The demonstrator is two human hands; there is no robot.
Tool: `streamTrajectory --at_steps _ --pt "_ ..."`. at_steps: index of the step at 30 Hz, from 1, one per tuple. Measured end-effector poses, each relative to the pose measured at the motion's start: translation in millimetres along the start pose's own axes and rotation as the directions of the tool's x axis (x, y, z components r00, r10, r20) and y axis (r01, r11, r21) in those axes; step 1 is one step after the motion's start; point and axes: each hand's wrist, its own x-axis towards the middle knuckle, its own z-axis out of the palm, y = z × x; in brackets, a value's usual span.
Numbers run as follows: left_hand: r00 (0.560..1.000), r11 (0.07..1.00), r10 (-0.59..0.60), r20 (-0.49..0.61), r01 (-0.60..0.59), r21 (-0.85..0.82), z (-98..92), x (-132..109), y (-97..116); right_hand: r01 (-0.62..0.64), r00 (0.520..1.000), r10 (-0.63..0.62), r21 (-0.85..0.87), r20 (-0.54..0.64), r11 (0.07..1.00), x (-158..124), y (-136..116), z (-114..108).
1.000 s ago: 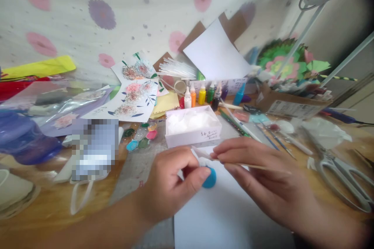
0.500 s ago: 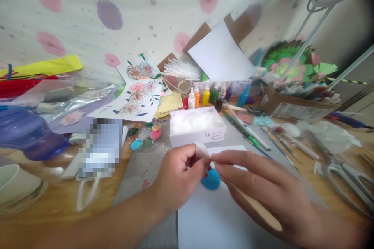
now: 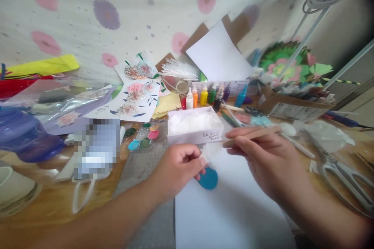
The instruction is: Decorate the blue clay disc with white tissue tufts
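Note:
My left hand [image 3: 182, 175] is closed in a pinch on a crumpled white tissue [image 3: 210, 152], which sticks out past the fingertips. Just below those fingertips a flat blue disc [image 3: 209, 179] shows over a white sheet of paper [image 3: 224, 214]; whether it is paint or a separate piece I cannot tell. My right hand [image 3: 265, 153] grips a flat wooden stick [image 3: 255, 134], held nearly level above the sheet. The stick's left end points at the tissue, close to it. Under both hands the sheet lies on a grey mat [image 3: 146, 186].
Beyond my hands stands a white box [image 3: 194, 134] of tissues, with several paint bottles [image 3: 203, 96] behind it. A plastic palette [image 3: 143, 135] lies to the left, near a phone [image 3: 97, 148] and a cup [image 3: 16, 190]. Large scissors [image 3: 340, 175] lie at the right.
My right hand has moved up and right, away from my left fingers. The wooden stick has swung from slanting toward me to nearly level. More of the tissue and blue disc shows.

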Motion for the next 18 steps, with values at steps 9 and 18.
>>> streamTrajectory --at_steps 9,18 --pt "0.978 0.407 0.197 -0.072 -0.014 0.913 -28.1 18 -10 -0.172 0.985 0.166 -0.194 -0.046 0.966 10 14 -23" --pt "0.826 0.518 0.529 0.196 -0.496 0.696 -4.5 9 -11 0.436 0.855 -0.207 -0.443 0.476 0.783 -2 2 -21"
